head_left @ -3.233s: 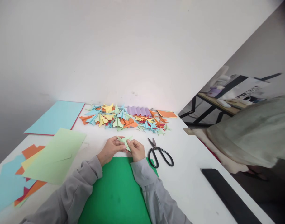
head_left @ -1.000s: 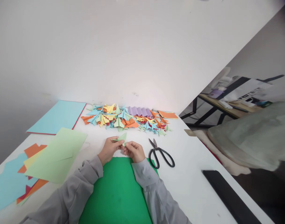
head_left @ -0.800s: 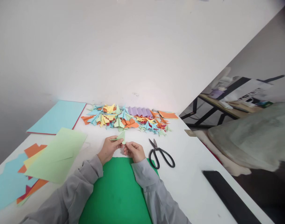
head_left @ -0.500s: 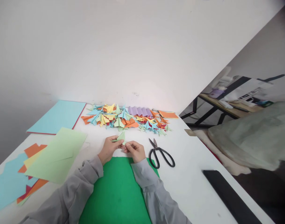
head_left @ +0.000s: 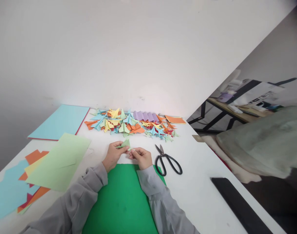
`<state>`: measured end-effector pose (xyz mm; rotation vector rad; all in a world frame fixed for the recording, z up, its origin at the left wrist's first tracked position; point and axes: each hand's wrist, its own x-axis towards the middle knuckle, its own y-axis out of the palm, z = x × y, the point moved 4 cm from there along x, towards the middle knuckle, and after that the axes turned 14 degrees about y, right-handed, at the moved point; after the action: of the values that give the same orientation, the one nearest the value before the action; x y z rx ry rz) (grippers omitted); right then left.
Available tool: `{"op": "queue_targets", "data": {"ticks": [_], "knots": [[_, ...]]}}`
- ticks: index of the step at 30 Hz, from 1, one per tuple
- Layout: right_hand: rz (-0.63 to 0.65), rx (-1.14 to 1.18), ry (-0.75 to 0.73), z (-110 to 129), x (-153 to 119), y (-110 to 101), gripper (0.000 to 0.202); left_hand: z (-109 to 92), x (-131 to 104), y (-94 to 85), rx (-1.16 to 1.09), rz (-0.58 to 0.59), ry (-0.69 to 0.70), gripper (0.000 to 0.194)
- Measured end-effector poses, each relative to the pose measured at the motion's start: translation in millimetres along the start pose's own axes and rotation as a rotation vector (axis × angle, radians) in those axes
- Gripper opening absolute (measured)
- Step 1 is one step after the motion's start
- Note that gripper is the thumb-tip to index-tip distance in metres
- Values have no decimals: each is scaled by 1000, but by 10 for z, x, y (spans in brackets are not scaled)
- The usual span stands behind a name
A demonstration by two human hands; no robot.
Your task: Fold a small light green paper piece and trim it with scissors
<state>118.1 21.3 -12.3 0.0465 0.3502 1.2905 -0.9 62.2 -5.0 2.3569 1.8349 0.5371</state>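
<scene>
Paper [head_left: 126,143], light green and folded, has tipped point-up these last seconds — left hand [head_left: 115,155] gripping its body, right hand [head_left: 142,158] pinching its lower corner, so I judge the work centres there. Scissors [head_left: 163,155] lie rightward, paper planes [head_left: 124,127] beyond — fingertips hide that corner from me.

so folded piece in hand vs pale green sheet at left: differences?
Folded piece small; pale green sheet much larger.
Folded piece creased to a point; sheet mostly flat.
Folded piece held by left hand and right hand; sheet lying on loose papers.
Both pale green.
</scene>
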Motion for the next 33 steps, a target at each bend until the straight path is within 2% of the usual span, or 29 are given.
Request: {"op": "queue_targets", "data": {"ticks": [10,16,24,30,33], "knots": [[51,96,106,-10,4,4,24,25,5,-10,6,6,11,21],[26,121,130,-1,2,22,32,26,4,-22,16,-28,-3,25],[143,149,168,-27,8,47,34,15,5,-34,-2,-74,-37,27],[51,37,95,1,-11,32,29,-47,-16,-4,79,-51,-3,23],[24,-37,10,65,-52,63,24,-38,-28,15,10,-72,-23,21]]}}
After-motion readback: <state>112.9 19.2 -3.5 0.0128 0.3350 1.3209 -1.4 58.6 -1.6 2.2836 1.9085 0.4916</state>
